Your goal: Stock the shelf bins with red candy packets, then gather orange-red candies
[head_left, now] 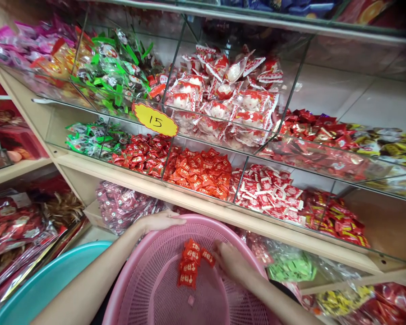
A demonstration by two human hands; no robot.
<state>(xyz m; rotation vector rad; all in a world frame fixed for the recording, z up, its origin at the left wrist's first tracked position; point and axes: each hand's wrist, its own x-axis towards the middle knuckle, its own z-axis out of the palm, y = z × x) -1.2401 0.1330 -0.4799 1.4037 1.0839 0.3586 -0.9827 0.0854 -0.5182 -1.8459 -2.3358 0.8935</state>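
A pink plastic basket [131,266] with mesh walls is in front of me. My left hand [160,221] grips its far-left rim. Inside the basket, my right hand [233,262] is closed, its fingertips at the edge of a red-wrapped candy [208,257]. Several more red candies [188,266] with pale lettering lie just left of it, on the basket's far side and bottom. A small pinkish square piece [191,300] rests on the basket floor. The undersides of the right fingers are hidden.
Glass-fronted shelves hold sorted candies, including a pile of similar red-wrapped ones [201,174]. A yellow tag [154,119] reading 15 hangs on the upper divider. A turquoise tub [50,271] stands at left, and bagged goods [125,203] sit beneath the wooden ledge [291,232].
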